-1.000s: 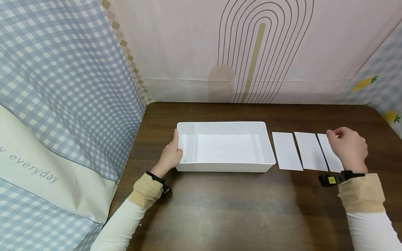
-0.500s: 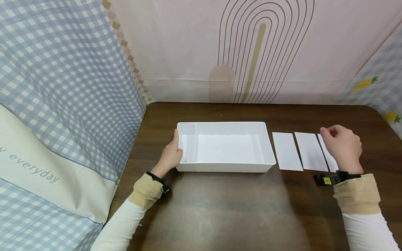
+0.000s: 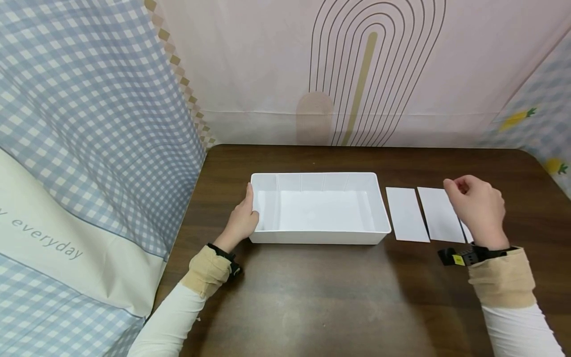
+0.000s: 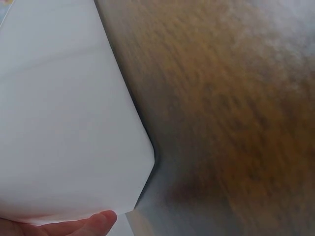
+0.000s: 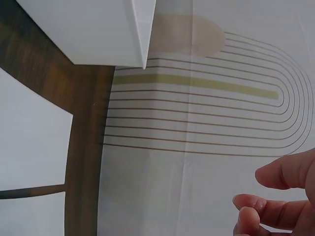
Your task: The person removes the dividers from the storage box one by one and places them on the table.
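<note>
My left hand (image 3: 242,218) holds the left end of a white rectangular plastic box (image 3: 321,238), thumb at the rim and index finger along the outer side. In the left wrist view a fingertip (image 4: 104,220) lies at the edge of the box's wall (image 4: 74,123). To the right of the box, white cards lie side by side: one nearest it (image 3: 407,214), one in the middle (image 3: 439,213), and a third (image 3: 466,232) mostly hidden. Above them hovers my right hand (image 3: 479,208), fingers loosely bent; the right wrist view shows its thumb (image 5: 283,172) apart from the fingers, nothing between.
The dark wooden table (image 3: 290,297) has its back edge against a pale curtain (image 3: 250,74) with an arch pattern. A blue checked cloth (image 3: 102,124) hangs along the left side. Black bands with small cameras sit on both wrists.
My right hand has moved left over the cards, covering more of the third one. The left hand, the box and the cards have stayed in place.
</note>
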Demonstrator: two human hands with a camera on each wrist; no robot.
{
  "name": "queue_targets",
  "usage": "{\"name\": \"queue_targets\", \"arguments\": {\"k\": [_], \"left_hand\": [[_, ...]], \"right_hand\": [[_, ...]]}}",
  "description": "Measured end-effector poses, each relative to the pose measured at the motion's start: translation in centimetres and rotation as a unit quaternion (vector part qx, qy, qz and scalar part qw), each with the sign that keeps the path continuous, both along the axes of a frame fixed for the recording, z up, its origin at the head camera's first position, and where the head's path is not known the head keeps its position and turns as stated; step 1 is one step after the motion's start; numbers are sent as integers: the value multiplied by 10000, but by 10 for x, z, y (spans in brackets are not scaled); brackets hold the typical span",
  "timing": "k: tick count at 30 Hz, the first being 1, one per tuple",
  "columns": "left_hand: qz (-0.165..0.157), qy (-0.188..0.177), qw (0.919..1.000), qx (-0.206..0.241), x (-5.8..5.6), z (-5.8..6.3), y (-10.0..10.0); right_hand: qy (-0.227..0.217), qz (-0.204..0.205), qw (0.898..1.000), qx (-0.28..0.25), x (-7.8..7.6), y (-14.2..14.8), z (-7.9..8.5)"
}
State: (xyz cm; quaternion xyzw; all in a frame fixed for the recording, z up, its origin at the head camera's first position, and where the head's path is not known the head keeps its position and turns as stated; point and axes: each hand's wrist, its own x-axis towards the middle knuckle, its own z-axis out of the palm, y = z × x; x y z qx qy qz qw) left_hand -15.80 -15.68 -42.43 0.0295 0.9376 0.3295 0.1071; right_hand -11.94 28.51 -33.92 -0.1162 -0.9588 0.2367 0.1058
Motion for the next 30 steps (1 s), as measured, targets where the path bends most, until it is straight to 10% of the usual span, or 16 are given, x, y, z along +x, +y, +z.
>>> {"name": "queue_targets", "arguments": {"k": [30], "left_hand": [[45,-41,10000,-8,0,0,0]], "right_hand": [[955,1042,9899,146,4,-68,-7]]}}
